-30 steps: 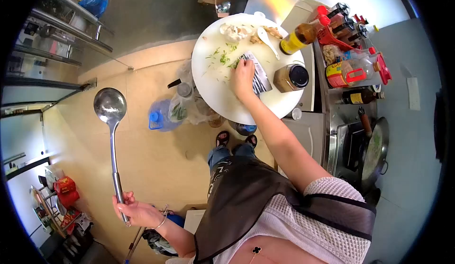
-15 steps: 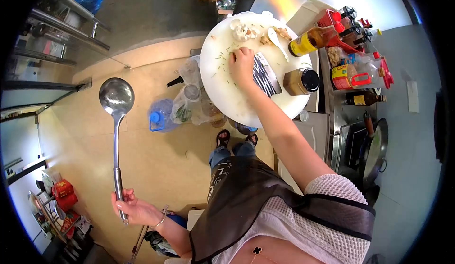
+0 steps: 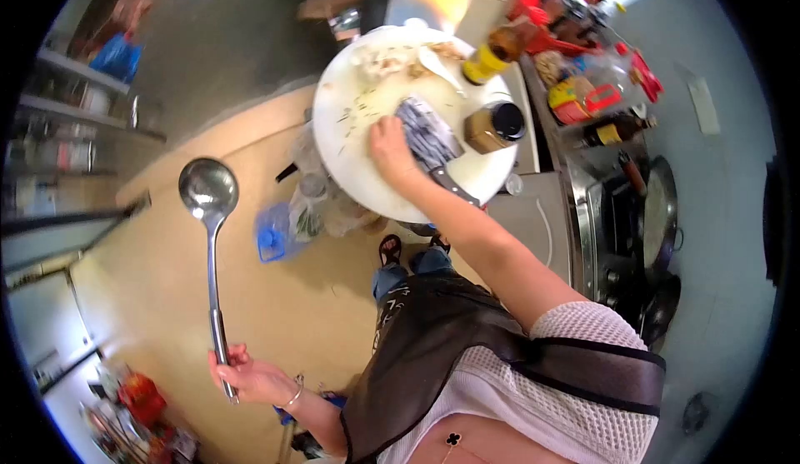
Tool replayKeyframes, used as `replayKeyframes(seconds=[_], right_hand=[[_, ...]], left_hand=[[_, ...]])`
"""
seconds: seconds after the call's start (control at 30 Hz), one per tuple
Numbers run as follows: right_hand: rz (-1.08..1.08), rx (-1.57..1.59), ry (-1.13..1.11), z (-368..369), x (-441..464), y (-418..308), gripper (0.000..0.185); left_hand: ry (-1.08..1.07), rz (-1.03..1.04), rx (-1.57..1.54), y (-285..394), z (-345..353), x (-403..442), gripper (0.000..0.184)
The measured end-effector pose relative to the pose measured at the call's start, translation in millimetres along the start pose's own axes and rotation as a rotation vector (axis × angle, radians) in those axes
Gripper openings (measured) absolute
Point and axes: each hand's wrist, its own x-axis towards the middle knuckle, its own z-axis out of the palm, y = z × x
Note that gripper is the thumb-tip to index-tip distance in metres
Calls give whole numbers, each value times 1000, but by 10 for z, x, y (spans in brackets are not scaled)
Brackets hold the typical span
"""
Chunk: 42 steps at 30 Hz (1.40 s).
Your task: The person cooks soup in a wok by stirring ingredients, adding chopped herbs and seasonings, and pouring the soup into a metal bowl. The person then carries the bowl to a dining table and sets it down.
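Ladle (image 3: 208,189) in person's L hand (image 3: 250,376), fingers closed round lower part of its handle; bowl, at far end from the grip, hangs over floor (image 3: 283,322). R hand (image 3: 390,147), well apart from L grip, rests fingers-down on round white board (image 3: 367,168); can't tell if fingers pinch anything. Knife (image 3: 427,133) lies just to R hand's right, broad blade flat on board, handle angled back near R forearm.

Green bits (image 3: 350,114) are scattered beyond R fingers and to their left. Farther out from same hand: garlic (image 3: 379,62), blurred, w/ white spoon (image 3: 440,71) nearby. Jar (image 3: 492,127) w/ black lid stands right of knife; bottle (image 3: 492,54) w/ yellow label is beyond jar. Well right of R hand: wok (image 3: 660,214) by stove (image 3: 607,222). Blue jug (image 3: 273,237), on floor, sits between ladle bowl and board.
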Motion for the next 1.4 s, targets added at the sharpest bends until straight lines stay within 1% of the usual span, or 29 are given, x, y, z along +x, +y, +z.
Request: replayKeyframes(seconds=[0.03, 0.1, 0.17, 0.23, 0.3, 0.37, 0.4, 0.43, 0.47, 0.53, 0.6, 0.67, 0.7, 0.77, 0.83, 0.87, 0.9, 0.97, 1.03, 1.07, 1.1, 1.13, 1.17, 1.23, 1.27, 1.3, 1.33, 1.37, 1.4], right_hand=[[56, 48, 10, 20, -2, -24, 12], [524, 649, 27, -234, 31, -179, 11], [431, 651, -48, -128, -9, -23, 8], [945, 1450, -319, -1135, 12, 45, 7], [831, 2012, -143, -1705, -189, 420, 7], [764, 1684, 130, -2864, -462, 785, 9], [607, 1394, 370, -3462, -649, 953, 10], [557, 827, 583, -4015, -862, 1081, 11], [655, 543, 746, -4480, -1101, 1182, 12], [545, 364, 1207, -4949, -1542, 1597, 11], [475, -331, 1303, -5151, -1975, 2151, 14], [588, -865, 1031, -4886, -2572, 3019, 15], [870, -596, 450, -4538, -3052, 3609, 21], [737, -570, 65, -4284, -3631, 3885, 19], [992, -419, 581, -4886, -3355, 3621, 20], [989, -308, 619, -5239, -3244, 3468, 19], [908, 235, 746, -5506, -3210, 3324, 19], [646, 454, 775, -5971, -3233, 2907, 21], [720, 198, 596, -5933, -3443, 3138, 22], [879, -67, 339, -5643, -3623, 3527, 23], [981, -343, -104, -5272, -3847, 3887, 23], [994, -464, -355, -5068, -3967, 4066, 24], [1053, -493, -373, -5044, -3993, 4117, 25], [1164, -255, 355, -5266, -3861, 3873, 23], [1046, -478, 520, -5452, -3802, 3504, 20], [928, -404, 807, -5579, -3806, 3214, 12], [913, -314, 849, -5739, -3872, 2747, 17], [857, -568, 617, -5836, -3915, 2365, 36], [729, -744, 612, -5815, -3951, 1980, 48]], left_hand=[[-48, 2, -30, 18, 13, 12, 42], [-84, 60, -53, 84, -114, -17, 39], [-125, 33, -99, 224, 1, -34, 37], [-156, 24, -189, 227, 70, -30, 32], [-241, 38, -227, 331, 274, -48, 34], [-208, 76, -342, 467, 494, -115, 29], [-268, 141, -305, 512, 603, -150, 30], [-321, 216, -265, 556, 700, -200, 31], [-349, 219, -287, 591, 798, -276, 31], [-552, 152, -431, 665, 1016, -483, 34], [-731, 50, -531, 668, 1253, -680, 36], [-887, 18, -595, 698, 1448, -986, 37], [-959, 46, -624, 725, 1556, -1174, 37], [-970, 34, -523, 1068, 1638, -1716, 39], [-1099, 60, -624, 1155, 1697, -2082, 39], [-1155, 74, -626, 1169, 1739, -2235, 39], [-1132, 108, -579, 1254, 1818, -2463, 36], [-1121, 103, -588, 1411, 1853, -2922, 34], [-1238, 146, -641, 1501, 1901, -3309, 27], [-1244, 178, -638, 1557, 1932, -3526, 22], [-1249, 210, -648, 1612, 1966, -3712, 17], [-1307, 279, -704, 1702, 1976, -3896, 15], [-1372, 351, -756, 1798, 2002, -4053, 16], [-1443, 365, -753, 1928, 2007, -4334, 18], [-1469, 406, -766, 2000, 1981, -4482, 17], [-1516, 451, -799, 2088, 1987, -4654, 17], [-1564, 614, -831, 2082, 2012, -4833, 19], [-1560, 548, -929, 2158, 1903, -5045, 19], [-1607, 538, -1005, 2193, 1749, -5221, 19]])
